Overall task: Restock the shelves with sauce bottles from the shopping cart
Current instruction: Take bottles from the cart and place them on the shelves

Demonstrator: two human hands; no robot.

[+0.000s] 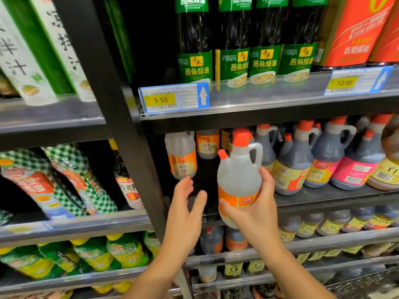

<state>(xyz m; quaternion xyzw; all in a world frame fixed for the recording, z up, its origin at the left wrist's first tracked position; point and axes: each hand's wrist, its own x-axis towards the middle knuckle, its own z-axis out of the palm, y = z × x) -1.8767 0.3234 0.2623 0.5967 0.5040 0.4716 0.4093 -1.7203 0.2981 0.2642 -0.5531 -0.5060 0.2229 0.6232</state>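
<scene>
The pale, translucent sauce bottle (237, 180), with an orange cap, a small orange spout cap, a moulded handle on its right shoulder and an orange label band round its lower body, is held roughly upright in front of the middle shelf (323, 196), its base hanging lower than the shelf's front edge. The right hand (257, 210) grips it from below and from the right, thumb across the label at the near side and fingers curled round the far side. The left hand (185, 210) is just to its left, holding nothing, fingers straight and palm turned towards the bottle; its fingertips reach up to the base of a matching pale bottle (182, 156) on the shelf, though contact cannot be told. Another matching bottle (207, 143) stands further back. The held bottle sits before the gap between these and a row of dark bottles (291, 162) with orange caps to the right. On the shelf above stand tall dark bottles with green labels (232, 39), a red pack (356, 29) at their right, and yellow price tags reading 5.50 (173, 99) and 10.90 (356, 82) on the edge. A black upright (121, 104) divides this bay from the left one, where green-checked pouches (71, 180) lean.
</scene>
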